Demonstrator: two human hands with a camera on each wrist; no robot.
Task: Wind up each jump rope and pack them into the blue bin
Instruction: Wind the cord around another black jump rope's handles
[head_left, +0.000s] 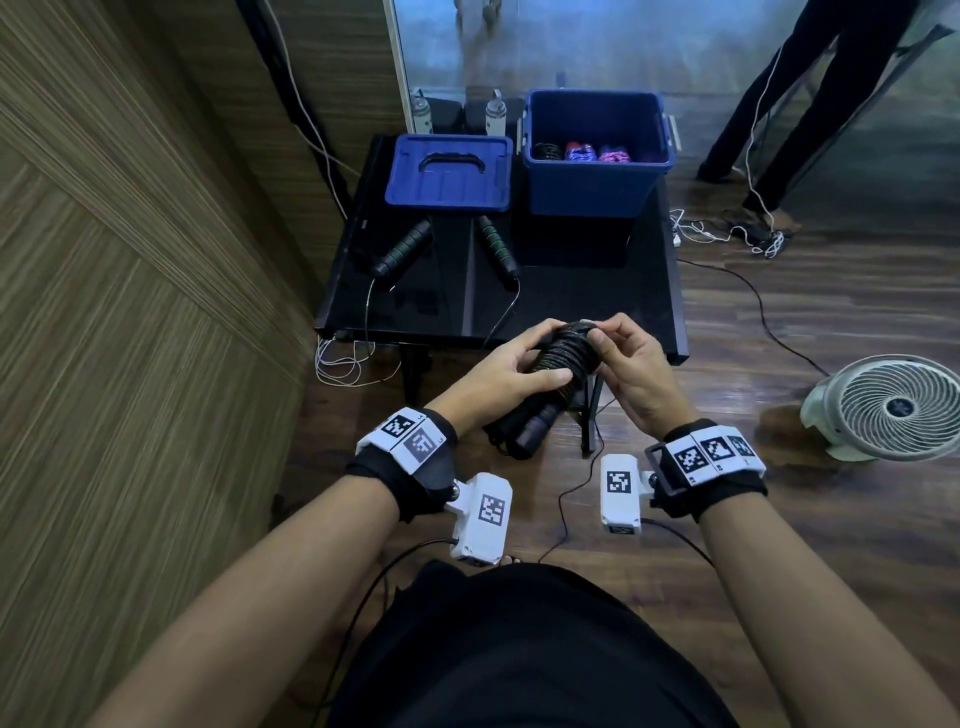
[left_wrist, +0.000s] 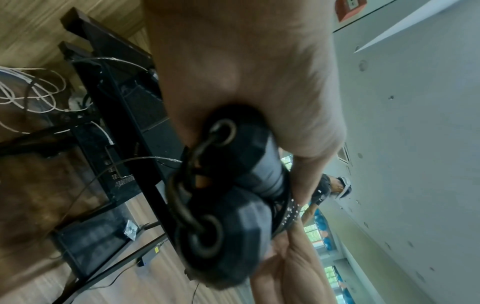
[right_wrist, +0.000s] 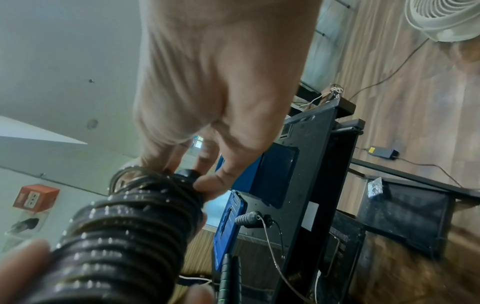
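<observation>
Left hand grips the black cord-wound jump rope bundle, right hand pinches its top coil — risk: slackened pinch lets the springy coils unwind before reaching the blue plastic bin.

Both forearms reach forward and converge in front of the body, each wrist strapped with a black band carrying white marker blocks. The left hand curls around the wound rope, thumb lying across the coils. The right hand meets it from the other side, palm inward, with thumb and fingertips pinching the bundle's far end.
</observation>
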